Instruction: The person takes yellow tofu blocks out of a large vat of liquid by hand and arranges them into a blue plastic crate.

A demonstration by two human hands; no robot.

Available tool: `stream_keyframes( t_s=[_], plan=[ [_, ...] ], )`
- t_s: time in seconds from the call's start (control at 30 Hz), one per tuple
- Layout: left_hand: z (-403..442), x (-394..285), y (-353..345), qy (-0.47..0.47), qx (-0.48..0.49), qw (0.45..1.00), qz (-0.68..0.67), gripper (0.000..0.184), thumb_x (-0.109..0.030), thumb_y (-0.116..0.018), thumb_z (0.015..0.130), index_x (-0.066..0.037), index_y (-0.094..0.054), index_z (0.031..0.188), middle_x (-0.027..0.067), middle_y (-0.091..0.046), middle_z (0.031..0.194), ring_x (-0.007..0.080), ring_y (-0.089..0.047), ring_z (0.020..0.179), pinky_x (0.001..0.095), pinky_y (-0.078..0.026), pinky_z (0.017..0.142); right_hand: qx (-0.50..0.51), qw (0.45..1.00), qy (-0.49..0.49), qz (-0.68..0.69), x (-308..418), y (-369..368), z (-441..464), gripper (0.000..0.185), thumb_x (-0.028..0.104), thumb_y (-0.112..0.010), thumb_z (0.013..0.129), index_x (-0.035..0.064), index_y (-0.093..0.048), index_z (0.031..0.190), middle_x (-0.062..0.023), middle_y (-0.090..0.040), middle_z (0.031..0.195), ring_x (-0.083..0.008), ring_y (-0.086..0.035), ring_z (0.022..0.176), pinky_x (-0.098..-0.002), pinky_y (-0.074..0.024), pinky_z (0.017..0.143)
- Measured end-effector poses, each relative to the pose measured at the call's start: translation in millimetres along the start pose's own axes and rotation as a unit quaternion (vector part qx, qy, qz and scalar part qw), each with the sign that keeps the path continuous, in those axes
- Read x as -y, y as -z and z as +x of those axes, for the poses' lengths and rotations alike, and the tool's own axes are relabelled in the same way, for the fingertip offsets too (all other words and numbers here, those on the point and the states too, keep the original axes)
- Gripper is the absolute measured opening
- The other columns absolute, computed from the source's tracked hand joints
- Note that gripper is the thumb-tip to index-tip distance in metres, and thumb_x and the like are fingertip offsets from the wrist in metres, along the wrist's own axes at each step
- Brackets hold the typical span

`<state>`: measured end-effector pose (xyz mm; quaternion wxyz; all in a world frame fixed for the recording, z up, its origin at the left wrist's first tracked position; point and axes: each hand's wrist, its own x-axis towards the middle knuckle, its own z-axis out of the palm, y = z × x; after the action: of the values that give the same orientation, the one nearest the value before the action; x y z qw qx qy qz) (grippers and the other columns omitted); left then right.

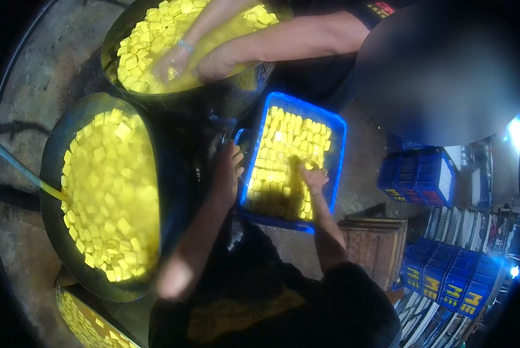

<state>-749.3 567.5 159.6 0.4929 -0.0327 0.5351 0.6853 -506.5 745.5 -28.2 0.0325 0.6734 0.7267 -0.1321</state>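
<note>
A blue crate (342,139) holds rows of small yellow blocks (276,156), packed closely. My right hand (315,178) reaches over the crate's right part, its bent fingers closed on a yellow block among the rows. Beside the crate's left rim, near its handle, is my left hand (230,168), with fingers slightly apart and nothing clearly held. On the left, a large dark pan (54,174) contains many yellow blocks in yellow liquid. A long-handled tool (25,168) leans over that pan's left edge.
At the top, another person's two hands (176,61) dip into a second pan (110,55) of yellow blocks. Blue crates (451,278) and a wooden stack (373,246) stand at the right. A metal tray (62,298) of yellow pieces lies at the lower left.
</note>
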Motion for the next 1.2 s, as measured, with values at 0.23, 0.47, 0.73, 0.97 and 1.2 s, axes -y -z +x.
stream_keyframes(
  t_s=[0.23,0.47,0.73,0.97,1.2],
  plan=[
    [-75.4,-103.6,47.6,-0.126,0.062,0.989,0.036,0.054,-0.038,-0.049,0.095,-0.003,-0.04,0.135,0.0155,-0.053,0.127,0.0281,-0.056,0.112,0.0401,-0.044,0.092,0.064,0.988,0.074,-0.122,-49.2,-111.6,-18.4,0.073,0.071,-0.05,0.076,0.0181,-0.053,0.126,-0.0197,-0.035,0.141,-0.0416,-0.037,0.122,-0.0597,-0.029,0.098],
    [-132.2,-202.4,192.2,-0.214,-0.185,0.926,0.251,0.05,-0.032,-0.055,0.092,-0.001,-0.046,0.131,0.0175,-0.055,0.125,0.0285,-0.057,0.109,0.0395,-0.043,0.097,0.156,0.972,0.101,-0.142,-18.8,-79.3,-9.4,0.088,0.076,-0.051,0.075,0.0239,-0.032,0.144,-0.0244,-0.031,0.143,-0.0487,-0.035,0.126,-0.061,-0.036,0.094],
    [-76.8,-68.9,317.7,-0.043,-0.085,0.725,0.682,0.034,-0.019,-0.058,0.086,-0.011,-0.059,0.119,0.0163,-0.052,0.13,0.0312,-0.048,0.121,0.046,-0.039,0.102,0.114,0.724,0.584,0.35,359.5,189.9,-233.6,0.025,0.006,-0.071,0.076,0.004,-0.064,0.101,-0.0099,-0.065,0.085,-0.0202,-0.062,0.073,-0.0307,-0.0506,0.07],
    [6.5,-35.0,348.0,-0.125,-0.328,0.637,0.686,0.044,-0.022,-0.054,0.084,-0.007,-0.048,0.126,0.0188,-0.048,0.131,0.0318,-0.046,0.121,0.0475,-0.041,0.096,0.224,0.635,0.726,-0.138,521.6,45.4,-278.8,0.046,0.023,-0.068,0.08,0.0046,-0.057,0.12,-0.0217,-0.06,0.114,-0.0339,-0.06,0.103,-0.041,-0.0472,0.091],
    [10.0,-47.6,358.4,-0.076,-0.226,0.749,0.618,0.045,-0.018,-0.053,0.087,-0.004,-0.046,0.129,0.0216,-0.052,0.123,0.0343,-0.05,0.116,0.0468,-0.043,0.092,0.312,0.641,0.674,-0.191,538.9,-26.9,-268.2,0.049,0.013,-0.065,0.081,0.0059,-0.052,0.128,-0.0201,-0.054,0.125,-0.0331,-0.05,0.12,-0.0401,-0.0385,0.105]
  ],
)
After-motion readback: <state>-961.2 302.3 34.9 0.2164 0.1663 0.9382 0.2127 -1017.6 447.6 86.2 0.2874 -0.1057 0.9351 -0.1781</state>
